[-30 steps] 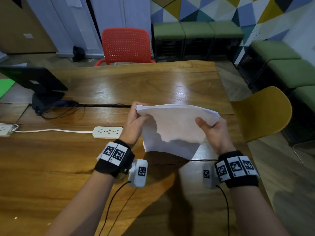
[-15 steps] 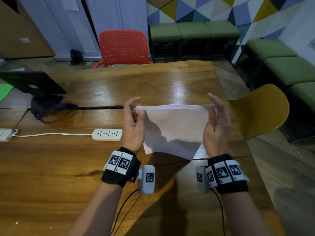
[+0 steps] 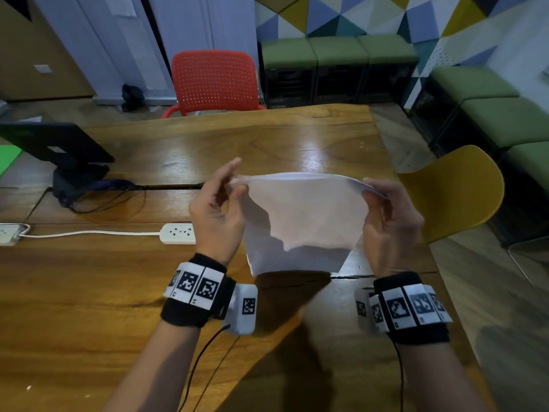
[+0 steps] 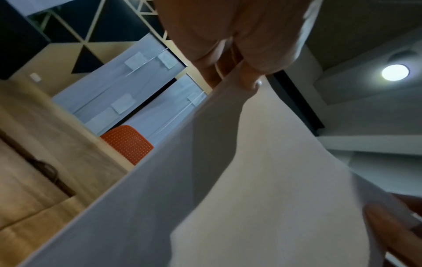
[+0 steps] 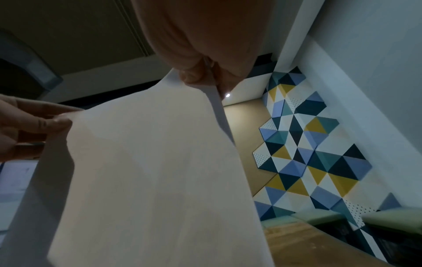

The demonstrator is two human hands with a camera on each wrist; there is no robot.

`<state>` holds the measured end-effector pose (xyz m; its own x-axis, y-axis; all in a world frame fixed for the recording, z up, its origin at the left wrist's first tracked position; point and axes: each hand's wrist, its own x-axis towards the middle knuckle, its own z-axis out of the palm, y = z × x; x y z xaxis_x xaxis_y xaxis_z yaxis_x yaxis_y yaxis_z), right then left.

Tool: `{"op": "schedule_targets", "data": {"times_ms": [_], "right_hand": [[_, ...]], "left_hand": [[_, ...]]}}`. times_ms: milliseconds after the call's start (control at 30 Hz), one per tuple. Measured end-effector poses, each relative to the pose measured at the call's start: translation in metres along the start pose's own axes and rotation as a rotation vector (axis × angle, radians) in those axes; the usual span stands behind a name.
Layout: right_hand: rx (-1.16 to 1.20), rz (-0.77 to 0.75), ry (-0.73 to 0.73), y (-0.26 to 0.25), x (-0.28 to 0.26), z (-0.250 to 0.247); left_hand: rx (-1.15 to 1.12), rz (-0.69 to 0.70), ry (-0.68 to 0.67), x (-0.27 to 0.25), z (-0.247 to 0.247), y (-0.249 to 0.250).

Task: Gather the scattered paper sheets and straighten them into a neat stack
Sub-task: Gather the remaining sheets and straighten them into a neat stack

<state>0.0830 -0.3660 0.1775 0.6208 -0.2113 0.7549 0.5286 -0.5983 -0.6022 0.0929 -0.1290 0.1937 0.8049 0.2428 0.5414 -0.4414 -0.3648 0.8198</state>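
Paper sheets (image 3: 303, 215) hang between left hand (image 3: 218, 212) and right hand (image 3: 389, 221), both pinching top corners (lower edge seemingly touching table (image 3: 89, 292)).

White, unprinted paper sheets (image 3: 303, 221) are shown above a glossy brown wooden table (image 3: 89, 292) with darker grain. Behind the table a perforated red plastic chair (image 3: 215, 80) is seen; to the table's right, a mustard-yellow moulded chair (image 3: 454, 191). A white power strip (image 3: 177, 233) with a white cord lies on the table. Black wristbands (image 3: 193, 292) carry white tiles printed with black square codes. Beyond the table, a wall panel (image 3: 356, 13) is patterned with blue, teal, yellow, white and dark triangles above green-cushioned black stools (image 3: 338, 49).
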Motion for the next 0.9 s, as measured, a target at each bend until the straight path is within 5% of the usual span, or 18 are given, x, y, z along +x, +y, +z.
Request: {"op": "schedule_targets", "data": {"times_ms": [100, 267, 433, 800, 900], "right_hand": [[0.018, 0.135, -0.121, 0.005, -0.01, -0.002], [0.344, 0.749, -0.38, 0.037, -0.039, 0.006], [0.212, 0.927, -0.616, 0.045, -0.056, 0.02], [-0.272, 1.133, -0.909, 0.104, -0.114, 0.041], [-0.314, 1.183, -0.832, 0.1, -0.124, 0.046]], "left_hand": [[-0.134, -0.191, -0.033, -0.014, -0.003, -0.01], [-0.1, -0.518, -0.263, -0.028, 0.007, -0.044], [-0.011, -0.878, -0.397, -0.042, 0.03, -0.088], [0.261, -1.028, -0.46, -0.079, 0.046, -0.126], [0.347, -1.125, -0.437, -0.092, 0.051, -0.129]]}}
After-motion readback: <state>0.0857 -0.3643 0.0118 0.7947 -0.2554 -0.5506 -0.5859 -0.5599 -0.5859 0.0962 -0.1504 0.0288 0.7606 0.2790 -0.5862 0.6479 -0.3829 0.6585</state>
